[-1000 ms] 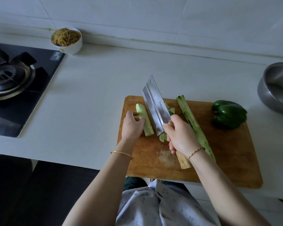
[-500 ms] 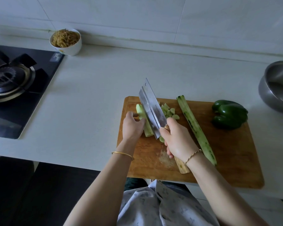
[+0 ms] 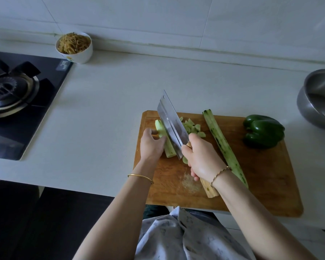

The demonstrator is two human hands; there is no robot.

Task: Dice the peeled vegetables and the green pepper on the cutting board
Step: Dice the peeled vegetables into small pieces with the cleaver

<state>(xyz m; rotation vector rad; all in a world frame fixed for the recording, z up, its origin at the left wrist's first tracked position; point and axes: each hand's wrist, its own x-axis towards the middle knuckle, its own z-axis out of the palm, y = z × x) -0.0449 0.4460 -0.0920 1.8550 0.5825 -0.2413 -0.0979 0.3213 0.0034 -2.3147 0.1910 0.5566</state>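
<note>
1. The blade of the cleaver (image 3: pixel 172 124) is hiding part of the short peeled vegetable (image 3: pixel 169 149), and the right hand (image 3: pixel 203 158) is covering most of the wooden handle, so only its butt is showing.
2. The metal bowl (image 3: pixel 317 102) is being cut off by the right edge, and the stove (image 3: pixel 17 102) by the left.
3. The left hand (image 3: pixel 151 145) is gripping the short peeled vegetable with curled fingers on the left part of the cutting board (image 3: pixel 261 194). Its long axis is running near to far, leaning left.
4. The right hand's fingers are wrapping the cleaver handle, and the blade is pointing away and leftward.
5. Diced pieces (image 3: pixel 192 127) are lying just right of the blade. The long peeled vegetable (image 3: pixel 223 147) is lying diagonally mid-board, and the green pepper (image 3: pixel 263 131) is sitting near the far right corner.
</note>
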